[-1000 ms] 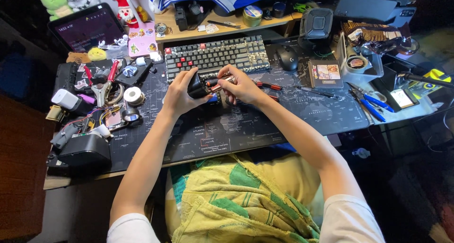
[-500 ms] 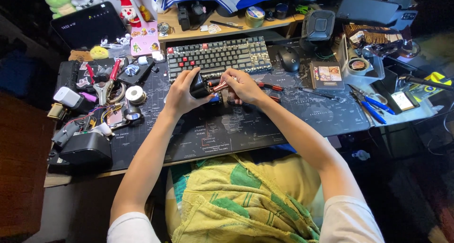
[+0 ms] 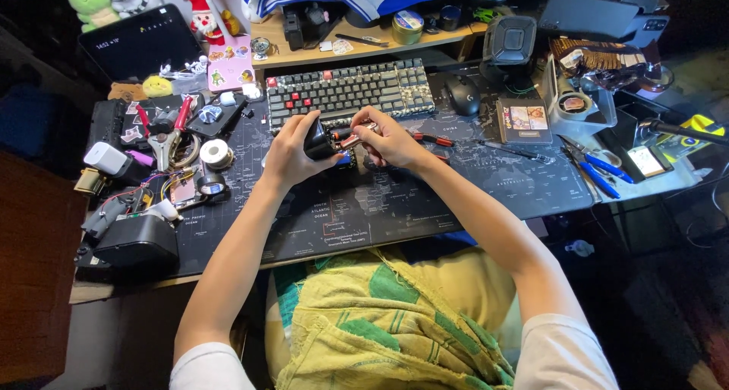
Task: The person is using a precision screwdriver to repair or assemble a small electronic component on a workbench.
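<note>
Small black part: a rounded dark piece [image 3: 319, 141], clasped in the left hand just above the desk mat, at about 6 o'clock from the keyboard.
Desk mat: a large dark mat [image 3: 456, 200] printed with a world map, covering most of the desk; bare where the hands work.
Keyboard: dark keys with a few red ones [image 3: 348, 91], at 12 o'clock from the hands, close by.
Left hand: [image 3: 292, 153] fingers curled around the black part, steadying it.
Right hand: [image 3: 391, 139] fingers pinched together on a slim red-handled tool [image 3: 351, 138], whose tip meets the black part at 9 o'clock.
Mouse: black [image 3: 461, 95], at 2 o'clock from the hands.
Blue pliers: [image 3: 596, 167] at 3 o'clock, well apart.
Step in hand: seemingly fine work with the tool on the held part.
Next move: likely calls for a steady left grip and small, careful tool motion.
</note>
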